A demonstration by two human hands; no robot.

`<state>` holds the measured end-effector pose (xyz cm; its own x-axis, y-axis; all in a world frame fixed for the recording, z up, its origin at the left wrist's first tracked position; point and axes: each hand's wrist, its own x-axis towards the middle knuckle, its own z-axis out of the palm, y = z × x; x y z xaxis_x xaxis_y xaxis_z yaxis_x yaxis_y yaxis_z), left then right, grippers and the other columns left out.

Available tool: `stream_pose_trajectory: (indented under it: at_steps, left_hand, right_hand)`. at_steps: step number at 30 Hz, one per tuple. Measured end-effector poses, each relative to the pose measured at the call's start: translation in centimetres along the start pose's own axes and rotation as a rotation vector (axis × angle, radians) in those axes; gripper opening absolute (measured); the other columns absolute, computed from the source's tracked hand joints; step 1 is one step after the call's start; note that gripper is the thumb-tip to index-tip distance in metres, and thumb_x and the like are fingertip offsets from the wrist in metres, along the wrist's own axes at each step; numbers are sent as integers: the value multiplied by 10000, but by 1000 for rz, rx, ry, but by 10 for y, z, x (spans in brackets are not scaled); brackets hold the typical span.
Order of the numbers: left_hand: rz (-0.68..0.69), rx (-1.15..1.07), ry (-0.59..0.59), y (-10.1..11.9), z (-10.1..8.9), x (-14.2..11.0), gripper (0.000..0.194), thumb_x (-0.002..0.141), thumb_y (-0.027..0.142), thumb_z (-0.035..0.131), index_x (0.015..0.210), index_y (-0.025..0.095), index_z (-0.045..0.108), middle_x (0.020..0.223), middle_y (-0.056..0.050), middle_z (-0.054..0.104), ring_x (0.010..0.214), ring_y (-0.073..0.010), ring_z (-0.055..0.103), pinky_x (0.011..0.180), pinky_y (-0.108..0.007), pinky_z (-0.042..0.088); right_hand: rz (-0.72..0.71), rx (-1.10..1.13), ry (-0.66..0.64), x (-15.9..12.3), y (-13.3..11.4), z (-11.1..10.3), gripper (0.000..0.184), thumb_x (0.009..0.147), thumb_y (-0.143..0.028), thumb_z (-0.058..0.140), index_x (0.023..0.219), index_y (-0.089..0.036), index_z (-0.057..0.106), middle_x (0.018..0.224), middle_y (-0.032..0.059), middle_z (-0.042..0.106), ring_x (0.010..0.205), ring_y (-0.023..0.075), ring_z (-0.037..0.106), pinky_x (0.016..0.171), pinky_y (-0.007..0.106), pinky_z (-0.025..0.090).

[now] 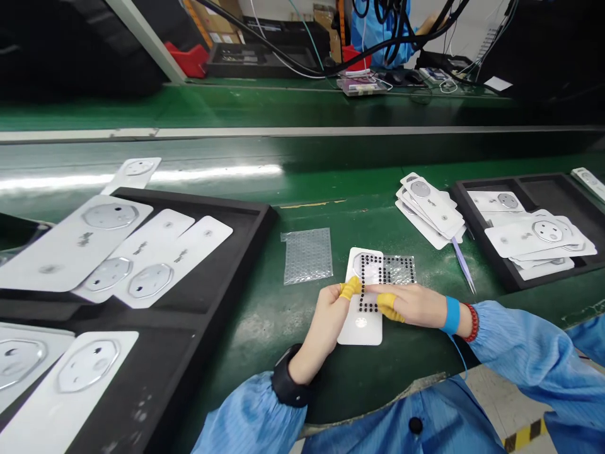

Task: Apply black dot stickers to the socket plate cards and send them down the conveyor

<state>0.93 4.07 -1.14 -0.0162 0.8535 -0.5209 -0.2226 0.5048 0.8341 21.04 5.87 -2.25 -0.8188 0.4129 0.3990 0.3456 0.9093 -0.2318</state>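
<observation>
A clear sheet of black dots (384,270) is over a white panel (362,334) on the green bench. My left hand (331,312), a yellow cover on its thumb, pinches the sheet's left edge. From the right, my right hand (416,304) reaches across the sheet, its index finger stretched out to the left thumb's tip. Its yellow-covered thumb is apart from that finger, and its other fingers are mostly hidden. The panel has a round shape near its far end, partly covered by the sheet. Just beyond my left hand lies a square of bubble wrap (308,256).
At left, a black tray (215,296) holds several white panels (155,277). On the right are a stack of panels (432,205), purple tweezers (463,265) and another black tray (558,189) with panels. Black cables (331,69) hang overhead; another person (382,28) is at the back.
</observation>
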Motion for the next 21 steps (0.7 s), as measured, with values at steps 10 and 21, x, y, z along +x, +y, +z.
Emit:
stream_pose_trajectory:
  at_steps: [10,21]
  left_hand:
    - [206,-31,131,-9,-10,-64,783,732,383,793,1421,223,457,1175,-88,732,1010,-254,705,738,-263,593]
    - [283,65,184,-43,27,-109,605,831,351,707,1395,257,512,1235,-60,709,939,-261,735,701,-263,613]
  right_hand:
    - [608,696,399,4,-12,-38,23,860,-168,666,878,-182,663,1141,110,658,1065,198,668,920,380,581]
    - [511,560,558,25,-53,-40,144,827,-77,676,882,-210,676,1327,104,453,1267,251,496,1035,427,489]
